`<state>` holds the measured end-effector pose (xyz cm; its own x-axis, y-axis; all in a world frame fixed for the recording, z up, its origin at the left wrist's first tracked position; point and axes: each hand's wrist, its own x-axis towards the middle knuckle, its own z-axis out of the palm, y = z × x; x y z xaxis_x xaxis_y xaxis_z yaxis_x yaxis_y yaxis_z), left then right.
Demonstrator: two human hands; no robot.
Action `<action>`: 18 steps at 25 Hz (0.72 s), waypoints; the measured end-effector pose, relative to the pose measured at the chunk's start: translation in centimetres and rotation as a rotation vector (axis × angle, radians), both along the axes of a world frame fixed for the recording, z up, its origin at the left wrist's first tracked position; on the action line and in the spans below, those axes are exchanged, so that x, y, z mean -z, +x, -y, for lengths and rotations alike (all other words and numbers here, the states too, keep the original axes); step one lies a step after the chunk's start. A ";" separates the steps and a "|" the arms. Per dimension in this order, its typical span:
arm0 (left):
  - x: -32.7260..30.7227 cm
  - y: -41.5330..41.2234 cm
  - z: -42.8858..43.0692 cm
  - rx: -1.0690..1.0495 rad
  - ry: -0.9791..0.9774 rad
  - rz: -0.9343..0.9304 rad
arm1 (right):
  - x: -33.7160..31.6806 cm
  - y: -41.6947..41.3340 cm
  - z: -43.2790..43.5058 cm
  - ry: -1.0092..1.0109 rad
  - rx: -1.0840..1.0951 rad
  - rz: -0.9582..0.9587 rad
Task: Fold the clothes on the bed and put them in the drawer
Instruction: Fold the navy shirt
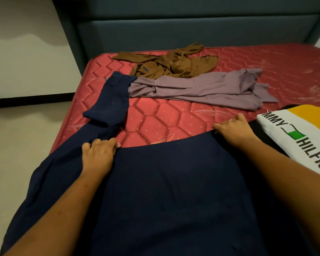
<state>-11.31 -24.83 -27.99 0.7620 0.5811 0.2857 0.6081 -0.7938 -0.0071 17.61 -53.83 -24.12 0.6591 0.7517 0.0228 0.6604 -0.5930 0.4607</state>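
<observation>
Red mattress (155, 117); navy garment (174, 191), far edge in grip of left hand (98, 156) and right hand (235, 130).

The room is dim and warm-toned, lit softly from what seems to be overhead. The quilted red mattress (174, 119) carries a faint sheen on its stitched ridges, with no hard glare. The dark navy fabric garment (174, 191) under my left hand (98, 154) and right hand (233, 131) swallows detail, and its folds barely read. A wavy shadow lies across the white wall (26, 61). My forearms balloon toward the bottom corners from wide-angle stretch. Everything looks slightly soft and smeared.
</observation>
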 end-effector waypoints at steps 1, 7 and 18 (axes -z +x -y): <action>0.0 -0.2 -0.1 0.021 -0.007 0.018 | 0.7 -0.5 0.0 0.030 0.003 0.036; -1.2 -2.7 -0.2 0.226 0.124 -0.022 | 1.0 -2.3 1.0 0.211 0.081 0.129; -4.6 -12.0 8.7 0.338 0.301 -0.012 | 0.0 -13.9 12.9 0.492 0.170 -0.085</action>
